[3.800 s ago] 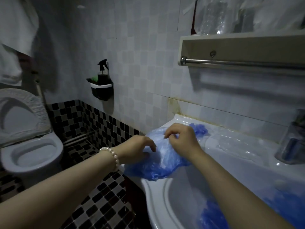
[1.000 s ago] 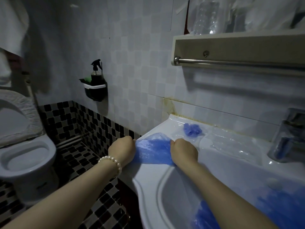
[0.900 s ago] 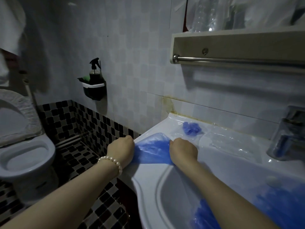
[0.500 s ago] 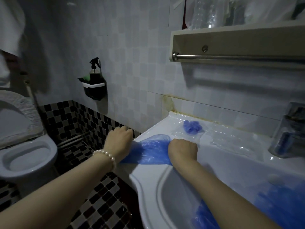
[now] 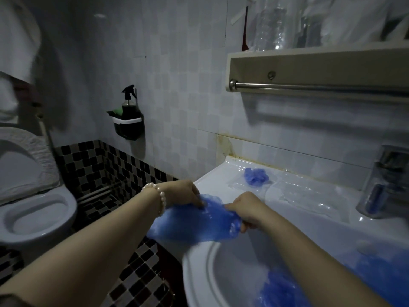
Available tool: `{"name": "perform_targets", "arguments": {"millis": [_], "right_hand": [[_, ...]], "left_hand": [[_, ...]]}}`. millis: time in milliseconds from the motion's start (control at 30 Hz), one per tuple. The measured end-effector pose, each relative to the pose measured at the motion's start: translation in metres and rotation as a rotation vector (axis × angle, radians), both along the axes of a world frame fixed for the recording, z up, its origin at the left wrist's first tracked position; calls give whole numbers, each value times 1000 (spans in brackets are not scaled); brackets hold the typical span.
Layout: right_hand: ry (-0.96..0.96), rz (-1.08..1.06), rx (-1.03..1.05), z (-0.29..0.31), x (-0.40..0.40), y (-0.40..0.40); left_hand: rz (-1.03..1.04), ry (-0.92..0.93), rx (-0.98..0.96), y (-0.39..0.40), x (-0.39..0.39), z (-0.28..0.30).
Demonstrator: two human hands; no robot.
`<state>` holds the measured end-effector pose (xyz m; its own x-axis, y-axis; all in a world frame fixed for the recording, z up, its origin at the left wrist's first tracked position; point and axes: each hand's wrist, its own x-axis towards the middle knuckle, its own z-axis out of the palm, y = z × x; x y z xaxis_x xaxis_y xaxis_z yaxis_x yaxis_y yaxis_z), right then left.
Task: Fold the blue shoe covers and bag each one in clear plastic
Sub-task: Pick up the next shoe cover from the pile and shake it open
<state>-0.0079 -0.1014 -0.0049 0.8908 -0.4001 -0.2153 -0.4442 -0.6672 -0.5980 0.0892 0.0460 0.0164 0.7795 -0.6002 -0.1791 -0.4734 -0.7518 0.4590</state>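
A blue shoe cover [image 5: 194,224] stretches across the left rim of the white sink [image 5: 199,273], its left end hanging past the edge. My left hand [image 5: 183,193], with a pearl bracelet on the wrist, pinches its upper left part. My right hand [image 5: 247,209] grips its bunched right end. A small folded blue shoe cover [image 5: 256,176] lies inside a clear plastic bag [image 5: 245,185] on the back ledge. More clear plastic bags [image 5: 309,196] lie to its right. A heap of loose blue shoe covers [image 5: 285,289] fills the basin at the lower right.
A chrome faucet [image 5: 385,182] stands at the right edge. A shelf with a towel rail [image 5: 309,86] hangs above the sink. A black wall holder with a spray bottle [image 5: 129,120] is on the tiled wall. A toilet [image 5: 33,209] stands at the left.
The cover lay pulled flat between my fists on the rim. Now both hands have lifted and gathered it, the right end bunched and the left hand moved in toward the middle.
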Motion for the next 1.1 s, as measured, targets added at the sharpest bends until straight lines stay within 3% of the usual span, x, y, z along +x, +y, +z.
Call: {"name": "perform_targets", "arguments": {"millis": [67, 100, 167, 200, 233, 300, 400, 600, 667, 733, 833, 900, 1000, 1100], "right_hand": [[-298, -95, 239, 1, 6, -9], [-529, -155, 274, 0, 10, -15], [-906, -162, 216, 2, 10, -23], [-1021, -91, 155, 6, 7, -22], [-1071, 7, 61, 8, 4, -22], [-1019, 226, -173, 4, 2, -23], [-773, 471, -472, -23, 1, -24], [-803, 531, -419, -41, 0, -13], [-773, 529, -369, -38, 1, -11], [-788, 572, -486, -36, 3, -9], [-847, 596, -630, -43, 10, -14], [-855, 576, -541, -47, 11, -17], [-716, 400, -120, -47, 9, -20], [-544, 292, 267, -44, 8, -27]], "left_hand": [[11, -195, -206, -1, -2, 7], [-2, -397, -312, 0, -3, 11], [-100, -915, -442, 1, -8, 17], [-167, -1098, -473, 3, -12, 16], [-239, -1163, -478, 6, -16, 10], [-319, -1134, -424, 11, -17, -14], [-341, -1020, -283, 23, -13, -52], [-177, -634, -339, 28, -13, -75], [-139, -613, -302, 24, -19, -68], [-158, -610, -311, 21, -25, -61], [-329, -768, -230, 26, -25, -61], [-377, -704, -192, 29, -17, -68], [-319, -608, -273, 32, -17, -66], [-128, -512, -331, 31, -16, -56]]}}
